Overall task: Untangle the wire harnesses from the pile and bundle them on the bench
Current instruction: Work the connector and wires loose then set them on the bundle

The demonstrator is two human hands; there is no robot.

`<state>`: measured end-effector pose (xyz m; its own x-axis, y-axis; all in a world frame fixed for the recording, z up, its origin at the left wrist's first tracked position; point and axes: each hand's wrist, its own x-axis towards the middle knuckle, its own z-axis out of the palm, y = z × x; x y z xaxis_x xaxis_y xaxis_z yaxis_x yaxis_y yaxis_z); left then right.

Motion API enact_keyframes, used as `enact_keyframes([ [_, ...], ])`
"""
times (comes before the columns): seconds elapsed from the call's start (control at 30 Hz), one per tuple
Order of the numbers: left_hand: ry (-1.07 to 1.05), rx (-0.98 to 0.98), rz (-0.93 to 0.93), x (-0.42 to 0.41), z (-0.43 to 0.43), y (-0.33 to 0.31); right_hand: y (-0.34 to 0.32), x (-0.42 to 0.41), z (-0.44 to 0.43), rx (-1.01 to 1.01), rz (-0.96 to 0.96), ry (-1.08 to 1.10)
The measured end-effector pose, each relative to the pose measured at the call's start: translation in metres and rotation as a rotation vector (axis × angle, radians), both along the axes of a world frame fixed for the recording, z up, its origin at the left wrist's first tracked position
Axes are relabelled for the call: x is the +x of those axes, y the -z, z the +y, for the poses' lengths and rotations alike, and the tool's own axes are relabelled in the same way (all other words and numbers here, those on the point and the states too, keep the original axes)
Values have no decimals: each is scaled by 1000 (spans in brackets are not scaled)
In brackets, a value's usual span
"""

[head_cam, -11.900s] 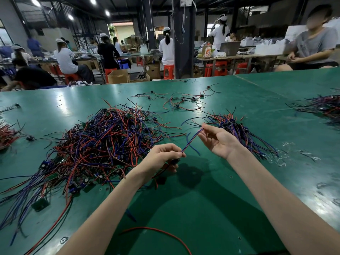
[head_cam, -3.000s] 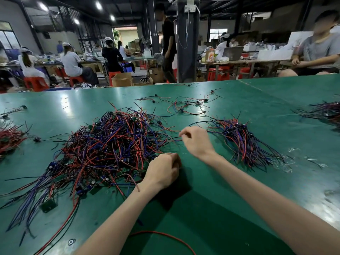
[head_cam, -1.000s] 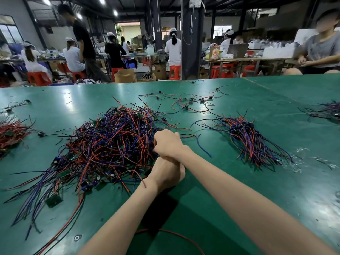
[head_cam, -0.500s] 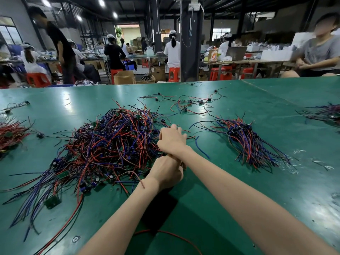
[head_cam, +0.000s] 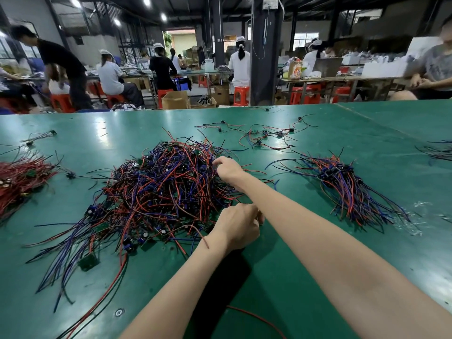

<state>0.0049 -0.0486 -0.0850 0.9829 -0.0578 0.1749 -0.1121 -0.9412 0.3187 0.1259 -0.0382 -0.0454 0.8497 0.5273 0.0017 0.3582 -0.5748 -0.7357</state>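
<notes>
We look down on a tangled pile of thin red, blue and black wire harnesses [head_cam: 156, 189] lying left of centre on the glossy green bench [head_cam: 367, 123]. The strands loop over one another in a loose mound. Small green circuit boards [head_cam: 87, 261] and dark components show along its near edge, and long straight tails run out toward the near left.

Our right hand [head_cam: 228, 169] reaches across to the far right side of the pile, thumb and forefinger bent together and pinching among the strands there. Our left hand [head_cam: 238, 225] sits at the pile's near right edge with its back toward us. Its fingers are curled under, and we cannot tell whether they grip anything. A single red strand [head_cam: 199, 234] arcs over that wrist.

To the right, well apart from the pile, lies a combed bundle of red and blue harnesses [head_cam: 349, 192], its black connectors gathered at the far end. A few loose harnesses [head_cam: 266, 138] are scattered farther back. A heap of mostly red wires [head_cam: 19, 177] sits at the left edge, and another dark bundle [head_cam: 437, 150] at the right edge. One loose red wire [head_cam: 256, 319] curves across the bench near us.

On a table in the background stands a canister with an orange and yellow label [head_cam: 294, 69], and its print is too blurred for us to read.
</notes>
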Motion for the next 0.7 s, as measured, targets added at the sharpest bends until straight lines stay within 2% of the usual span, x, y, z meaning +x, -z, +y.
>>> enact_keyframes([
  [0.13,21,12,-12,-2,-1,-2,5,11,-1,116,252,-56],
  [0.2,27,1,-13,-2,0,-2,6,14,1,254,319,14],
  [0.3,16,-25,-8,-1,0,-2,8,20,2,470,306,206],
  [0.4,-15,-53,21,0,0,0,-1,21,-4,652,303,224],
  [0.47,-41,-63,44,1,0,0,-16,17,-13,878,481,158],
  [0.53,-58,-54,47,3,0,0,-31,14,-25,1011,643,52],
  [0.7,-75,-64,-23,0,0,2,-40,9,-66,916,661,-124],
])
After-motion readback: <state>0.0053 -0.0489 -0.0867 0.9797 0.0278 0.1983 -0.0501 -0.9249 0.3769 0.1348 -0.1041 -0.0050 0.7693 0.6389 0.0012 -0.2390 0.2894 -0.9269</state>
